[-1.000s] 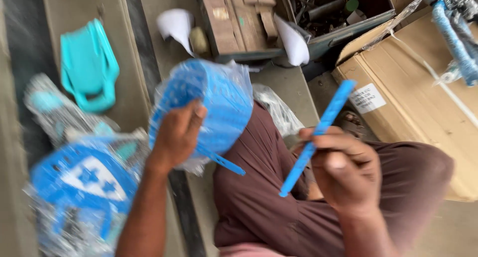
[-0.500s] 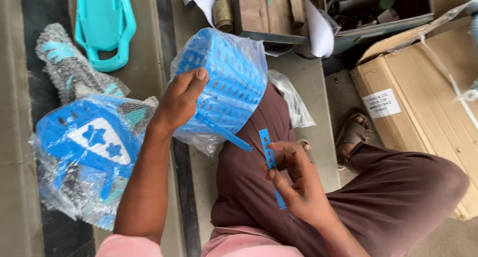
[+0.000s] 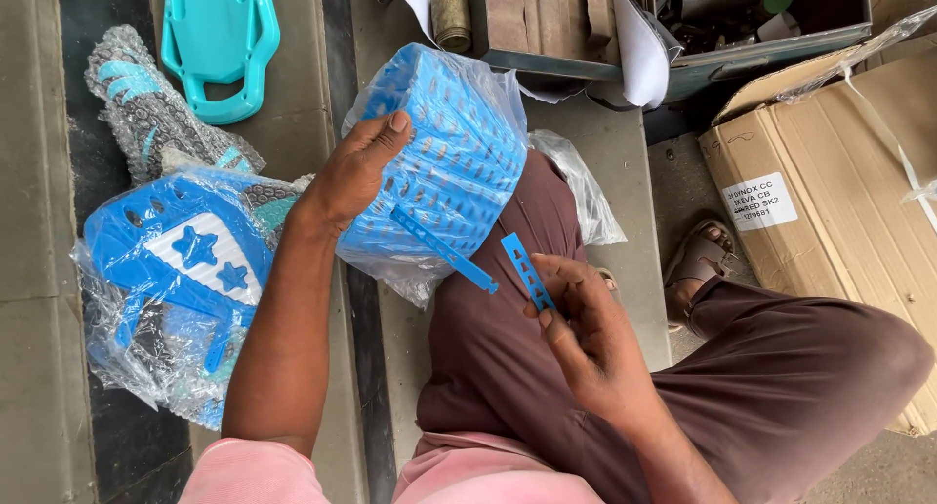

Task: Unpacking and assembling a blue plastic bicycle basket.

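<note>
My left hand (image 3: 349,177) grips a blue perforated plastic basket (image 3: 449,158) half wrapped in a clear plastic bag, holding it on my left knee. A thin blue strip (image 3: 444,250) sticks out from the basket's lower side. My right hand (image 3: 586,319) pinches a second short blue plastic strip (image 3: 527,268) with slots along it, just right of the basket and above my brown-trousered lap.
A bagged blue panel with star cut-outs (image 3: 181,260) lies at left, beside a net-wrapped bundle (image 3: 146,104) and a turquoise plastic piece (image 3: 220,36). A metal toolbox (image 3: 673,26) sits ahead. A cardboard box (image 3: 839,192) stands at right, near my sandalled foot (image 3: 698,255).
My right hand has brought the blue strip down from the right towards the basket; it looks shorter now. The camera view has shifted, and my left hand has kept its grip on the basket.
</note>
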